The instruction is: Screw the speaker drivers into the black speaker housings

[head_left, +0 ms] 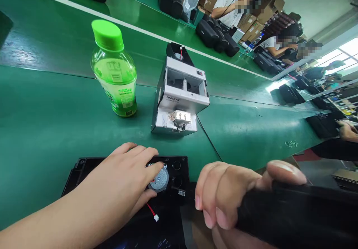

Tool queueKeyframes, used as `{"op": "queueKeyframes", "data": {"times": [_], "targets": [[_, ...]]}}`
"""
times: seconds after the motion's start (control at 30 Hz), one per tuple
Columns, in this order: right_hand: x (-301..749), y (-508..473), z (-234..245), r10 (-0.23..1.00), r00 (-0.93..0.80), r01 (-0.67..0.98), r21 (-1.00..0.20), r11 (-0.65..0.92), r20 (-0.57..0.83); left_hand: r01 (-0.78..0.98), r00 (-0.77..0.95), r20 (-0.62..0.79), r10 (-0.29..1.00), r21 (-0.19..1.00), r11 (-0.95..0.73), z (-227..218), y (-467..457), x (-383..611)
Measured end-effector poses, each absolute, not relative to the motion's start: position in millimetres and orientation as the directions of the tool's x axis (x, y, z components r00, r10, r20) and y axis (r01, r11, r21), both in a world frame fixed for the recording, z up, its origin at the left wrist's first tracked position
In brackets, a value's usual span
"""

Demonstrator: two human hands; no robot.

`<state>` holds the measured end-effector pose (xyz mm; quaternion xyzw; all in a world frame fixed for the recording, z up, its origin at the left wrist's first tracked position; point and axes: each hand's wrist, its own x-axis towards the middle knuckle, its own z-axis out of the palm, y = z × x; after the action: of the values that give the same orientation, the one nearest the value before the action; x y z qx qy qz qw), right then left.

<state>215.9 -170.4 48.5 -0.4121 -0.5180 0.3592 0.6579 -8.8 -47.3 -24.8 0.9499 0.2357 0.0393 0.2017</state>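
My left hand (123, 183) rests on a black plastic panel (179, 168) at the near edge of the green bench, fingers pinched on a small round silver speaker (160, 180) set in it. A red wire with a white plug (153, 214) trails from the speaker. Close to the camera, my right hand (223, 196) is wrapped round a thick black tool handle (296, 215), thumb along its top. Behind the panel stands a white screw feeder box (179, 99).
A green drink bottle (114, 68) stands upright left of the feeder. Black speaker housings (215, 36) line the far conveyor belt, with cardboard boxes behind. Other people sit at the far right side. A few loose screws (291, 143) lie on the bench at right.
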Motion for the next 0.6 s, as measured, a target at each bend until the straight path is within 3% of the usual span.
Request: {"op": "queueKeyframes", "data": {"times": [0.13, 0.27, 0.43, 0.6], "targets": [[218, -163, 33, 0.927, 0.132, -0.14, -0.919, 0.368, 0.351, 0.43, 0.883, 0.001, 0.469, 0.397, -0.811, -23, -50, -8], [211, -164, 38, 0.946, 0.235, -0.16, -0.951, 0.264, 0.223, 0.454, 0.877, -0.042, 0.479, 0.404, -0.794, -21, -53, -7], [204, -167, 36, 0.91, 0.305, -0.107, -0.94, 0.325, 0.28, 0.474, 0.869, -0.066, 0.49, 0.397, -0.786, -18, -52, -7], [207, -166, 26, 0.9, 0.258, -0.07, -0.923, 0.38, 0.351, 0.488, 0.865, -0.103, 0.491, 0.395, -0.778, -13, -50, -5]]}}
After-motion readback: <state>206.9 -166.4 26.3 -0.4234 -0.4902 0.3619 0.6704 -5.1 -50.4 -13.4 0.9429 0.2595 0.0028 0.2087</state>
